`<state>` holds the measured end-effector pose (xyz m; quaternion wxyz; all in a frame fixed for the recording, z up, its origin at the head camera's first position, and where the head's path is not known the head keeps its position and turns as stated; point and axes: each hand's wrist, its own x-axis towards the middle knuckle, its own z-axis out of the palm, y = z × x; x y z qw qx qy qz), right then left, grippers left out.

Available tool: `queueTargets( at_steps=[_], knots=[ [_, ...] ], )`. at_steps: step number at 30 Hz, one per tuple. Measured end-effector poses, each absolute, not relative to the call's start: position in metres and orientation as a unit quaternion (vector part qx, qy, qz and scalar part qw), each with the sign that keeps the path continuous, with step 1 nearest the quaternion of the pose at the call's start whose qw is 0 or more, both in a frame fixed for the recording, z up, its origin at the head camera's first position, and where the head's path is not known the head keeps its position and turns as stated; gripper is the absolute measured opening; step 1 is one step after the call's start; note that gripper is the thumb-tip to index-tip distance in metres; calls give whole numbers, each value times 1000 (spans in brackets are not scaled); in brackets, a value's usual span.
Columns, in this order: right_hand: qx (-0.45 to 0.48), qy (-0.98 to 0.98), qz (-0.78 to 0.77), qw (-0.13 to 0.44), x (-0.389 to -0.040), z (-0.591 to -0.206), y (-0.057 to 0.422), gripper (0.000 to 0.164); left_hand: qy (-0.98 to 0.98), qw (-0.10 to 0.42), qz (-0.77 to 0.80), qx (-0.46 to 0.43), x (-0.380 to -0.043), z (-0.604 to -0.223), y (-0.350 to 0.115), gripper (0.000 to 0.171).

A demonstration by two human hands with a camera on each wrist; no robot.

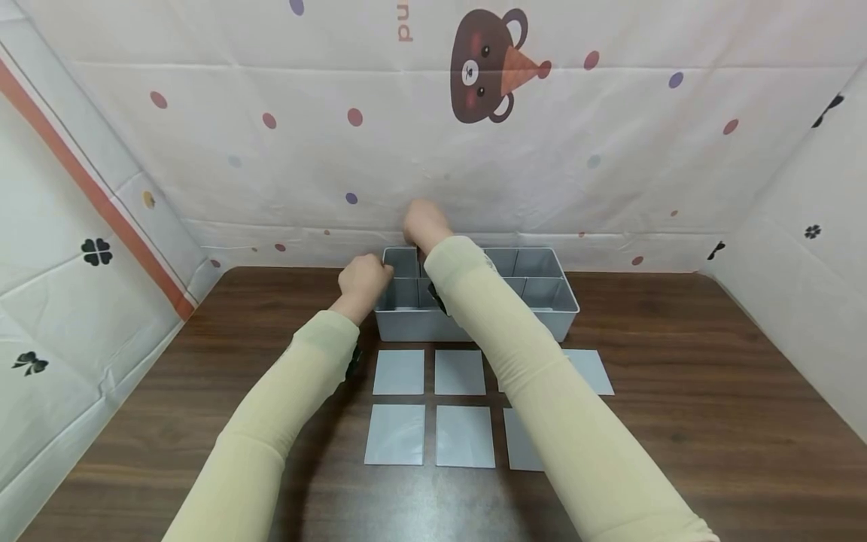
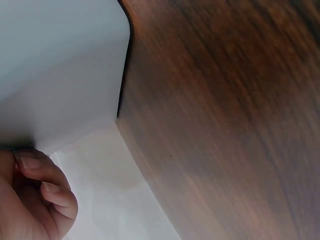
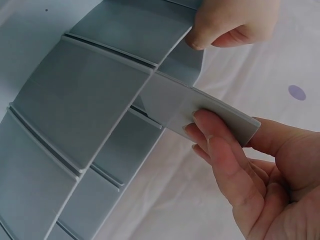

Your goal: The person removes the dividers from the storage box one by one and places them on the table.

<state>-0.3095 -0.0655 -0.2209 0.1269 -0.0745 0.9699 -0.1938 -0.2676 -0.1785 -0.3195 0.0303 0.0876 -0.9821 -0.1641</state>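
Observation:
A grey-blue plastic box (image 1: 423, 328) stands at the back of the table, split into small compartments by upright dividers. At its left end my left hand (image 1: 363, 282) grips the rim; the left wrist view shows its curled fingers (image 2: 60, 195) against the box wall. My right hand (image 1: 425, 224) is over the back row near the left end. In the right wrist view it pinches a flat grey divider panel (image 3: 172, 100) between thumb and fingers. That panel is partly inside the box, with its outer end sticking out above the rim.
Several flat grey-blue square panels (image 1: 400, 373) lie in two rows on the brown wooden table (image 1: 677, 421) in front of the box. The right forearm (image 1: 542, 376) covers some of them. A white patterned cloth (image 1: 305, 165) hangs close behind the box.

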Motion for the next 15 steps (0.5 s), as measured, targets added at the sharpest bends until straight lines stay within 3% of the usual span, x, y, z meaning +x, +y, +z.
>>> queueTargets(
  at_steps=[15],
  knots=[
    [-87,976,-159,121,-314,-210,-67,30,-982,36,-164,83,-269,-321,-179,47]
  ],
)
